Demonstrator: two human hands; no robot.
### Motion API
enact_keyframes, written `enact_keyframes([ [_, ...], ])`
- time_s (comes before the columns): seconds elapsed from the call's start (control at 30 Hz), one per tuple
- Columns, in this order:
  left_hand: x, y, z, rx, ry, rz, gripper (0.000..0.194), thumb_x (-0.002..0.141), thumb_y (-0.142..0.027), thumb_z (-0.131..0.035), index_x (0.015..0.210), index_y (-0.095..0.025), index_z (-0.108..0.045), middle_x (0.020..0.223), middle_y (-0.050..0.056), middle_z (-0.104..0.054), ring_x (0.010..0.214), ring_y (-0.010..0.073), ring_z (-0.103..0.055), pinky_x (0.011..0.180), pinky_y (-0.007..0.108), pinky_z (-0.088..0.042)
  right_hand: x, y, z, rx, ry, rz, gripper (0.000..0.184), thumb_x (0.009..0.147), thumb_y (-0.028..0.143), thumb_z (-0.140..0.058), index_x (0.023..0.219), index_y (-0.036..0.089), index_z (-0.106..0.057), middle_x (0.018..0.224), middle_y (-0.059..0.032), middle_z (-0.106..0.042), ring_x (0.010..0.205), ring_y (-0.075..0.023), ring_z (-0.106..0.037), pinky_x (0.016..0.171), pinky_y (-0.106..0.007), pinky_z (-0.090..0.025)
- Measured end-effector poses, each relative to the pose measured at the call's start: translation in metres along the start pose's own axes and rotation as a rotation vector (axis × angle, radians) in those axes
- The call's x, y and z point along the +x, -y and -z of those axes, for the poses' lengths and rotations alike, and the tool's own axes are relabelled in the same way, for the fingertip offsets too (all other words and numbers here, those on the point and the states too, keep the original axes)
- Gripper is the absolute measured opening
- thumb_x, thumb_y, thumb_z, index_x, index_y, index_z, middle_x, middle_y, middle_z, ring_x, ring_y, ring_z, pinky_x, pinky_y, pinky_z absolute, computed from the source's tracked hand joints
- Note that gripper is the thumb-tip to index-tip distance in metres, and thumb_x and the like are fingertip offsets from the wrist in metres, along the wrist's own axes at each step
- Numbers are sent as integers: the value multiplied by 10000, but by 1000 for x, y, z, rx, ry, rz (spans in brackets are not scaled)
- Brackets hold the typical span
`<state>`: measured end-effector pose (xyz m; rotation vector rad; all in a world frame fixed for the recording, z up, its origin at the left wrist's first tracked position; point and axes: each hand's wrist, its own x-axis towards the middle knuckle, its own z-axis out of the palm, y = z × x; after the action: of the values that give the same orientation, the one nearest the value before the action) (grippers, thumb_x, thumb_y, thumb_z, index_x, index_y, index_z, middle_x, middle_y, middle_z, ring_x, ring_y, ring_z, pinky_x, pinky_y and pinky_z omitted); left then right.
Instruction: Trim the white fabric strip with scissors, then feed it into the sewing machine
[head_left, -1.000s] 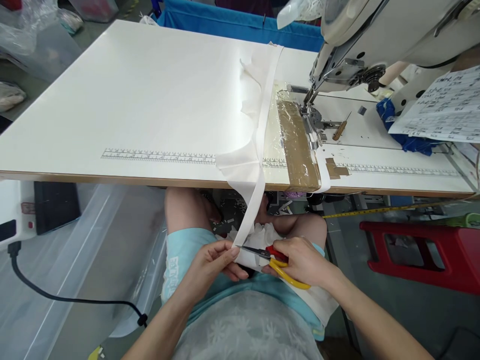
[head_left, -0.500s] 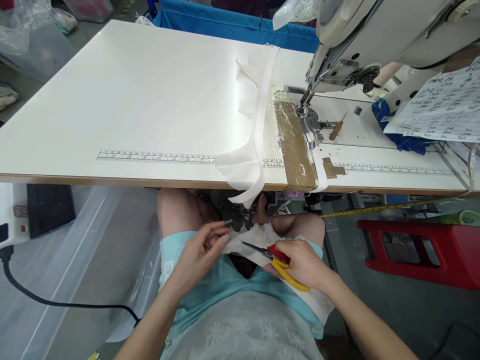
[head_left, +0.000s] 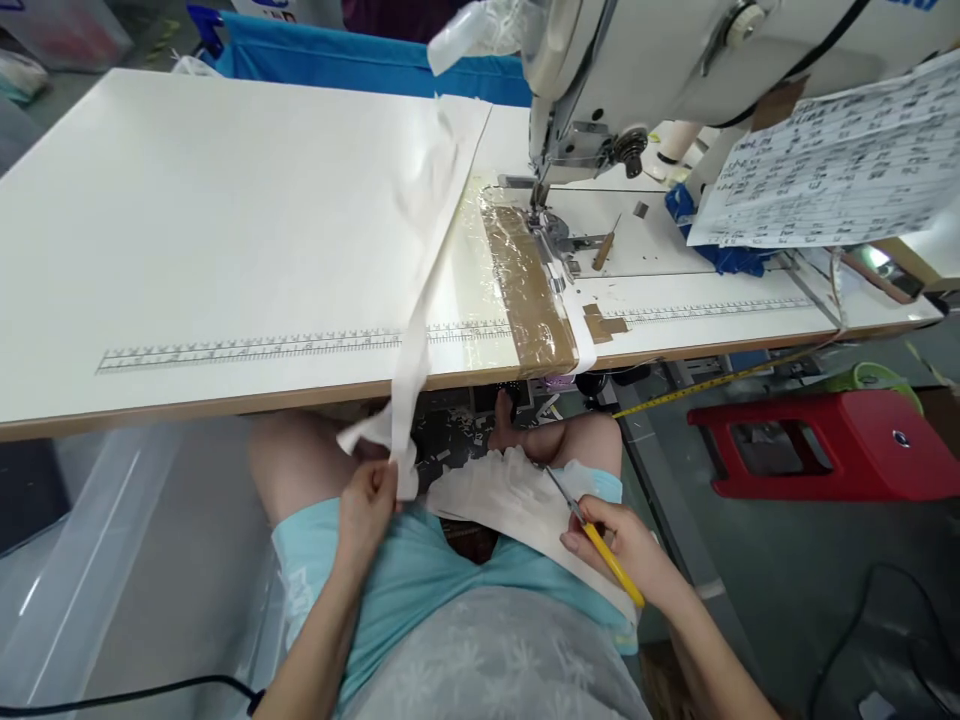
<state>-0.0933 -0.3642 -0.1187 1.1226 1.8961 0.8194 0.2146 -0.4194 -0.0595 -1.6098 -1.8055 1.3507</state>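
My left hand [head_left: 365, 505] is closed on the lower end of a long white fabric strip [head_left: 420, 290] that hangs over the front edge of the sewing table [head_left: 187, 230] and runs up across it. My right hand [head_left: 626, 550] grips yellow-handled scissors [head_left: 592, 535], blades pointing up and left, over a white ruffled fabric piece [head_left: 502, 495] lying on my lap. The two hands are apart, one over each thigh.
A white sewing machine [head_left: 675, 60] stands at the table's right, its needle above a brown taped patch [head_left: 529, 290]. Printed paper [head_left: 832, 160] hangs by the machine. A red stool [head_left: 817, 445] stands at the right, a clear plastic bin [head_left: 112, 560] at the left.
My left hand let go near the scissors, moved left and took the strip's hanging end, pulling it taut. My right hand drew the scissors back to the right. The view swung left.
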Motion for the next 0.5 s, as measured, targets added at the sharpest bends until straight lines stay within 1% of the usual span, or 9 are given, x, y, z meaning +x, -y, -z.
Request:
enact_keyframes([
  [0.07, -17, 7, -1, 61, 31, 5, 278, 735, -460, -565, 836, -202, -536, 474, -39, -497, 436, 188, -486, 476, 273, -346, -1, -7, 1, 51, -14, -24, 433, 866, 566, -602, 691, 202, -445, 632, 40, -443, 580, -115, -401, 531, -229, -303],
  [0.13, -40, -2, -5, 61, 168, -45, 287, 784, -446, -549, 936, -202, -552, 484, -51, -489, 451, 184, -484, 489, 271, -356, 0, -10, 0, 81, -10, -37, 437, 861, 579, -605, 697, 199, -461, 639, 37, -452, 586, -115, -402, 531, -228, -309],
  [0.23, -69, -34, -12, -127, 591, -96, 362, 924, -479, -424, 1094, -194, -569, 689, 3, -609, 573, 169, -561, 579, 273, -459, 5, -5, -1, 88, 24, -29, 449, 842, 583, -632, 695, 202, -447, 641, 41, -447, 592, -115, -404, 537, -230, -314],
  [0.27, -74, -45, -14, -209, 713, -91, 387, 947, -481, -403, 1156, -196, -558, 803, 30, -649, 640, 167, -592, 624, 273, -487, 7, -2, -1, 87, 41, -23, 452, 841, 583, -635, 693, 204, -437, 639, 43, -436, 592, -115, -403, 538, -230, -312],
  [0.3, -77, -54, -14, -268, 799, -85, 398, 956, -477, -404, 1207, -200, -541, 896, 49, -667, 699, 167, -610, 657, 271, -500, 8, 2, 0, 83, 56, -17, 454, 845, 583, -629, 693, 205, -428, 637, 45, -425, 594, -115, -400, 539, -231, -309],
  [0.33, -77, -61, -13, -290, 835, -92, 391, 957, -469, -423, 1219, -204, -542, 927, 56, -672, 729, 167, -612, 666, 263, -500, 10, 5, 1, 77, 68, -12, 456, 852, 585, -619, 693, 207, -420, 638, 46, -418, 595, -115, -394, 539, -232, -305],
  [0.37, -75, -66, -12, -269, 821, -118, 358, 951, -458, -455, 1174, -205, -575, 893, 51, -669, 728, 164, -601, 652, 250, -487, 11, 8, 2, 72, 81, -8, 455, 860, 587, -606, 696, 208, -414, 644, 44, -419, 598, -115, -388, 540, -233, -303],
  [0.43, -68, -70, -8, -157, 694, -224, 277, 928, -436, -522, 947, -195, -656, 778, 36, -621, 686, 152, -552, 605, 226, -436, 12, 13, 4, 56, 123, -2, 456, 875, 586, -587, 699, 210, -397, 655, 42, -425, 602, -114, -372, 539, -233, -299],
  [0.5, -61, -71, -5, -58, 552, -340, 302, 911, -420, -560, 754, -182, -660, 805, 44, -584, 633, 124, -488, 582, 224, -401, 14, 15, 5, 35, 184, 11, 463, 879, 580, -586, 698, 210, -374, 663, 43, -423, 604, -109, -350, 538, -231, -292],
])
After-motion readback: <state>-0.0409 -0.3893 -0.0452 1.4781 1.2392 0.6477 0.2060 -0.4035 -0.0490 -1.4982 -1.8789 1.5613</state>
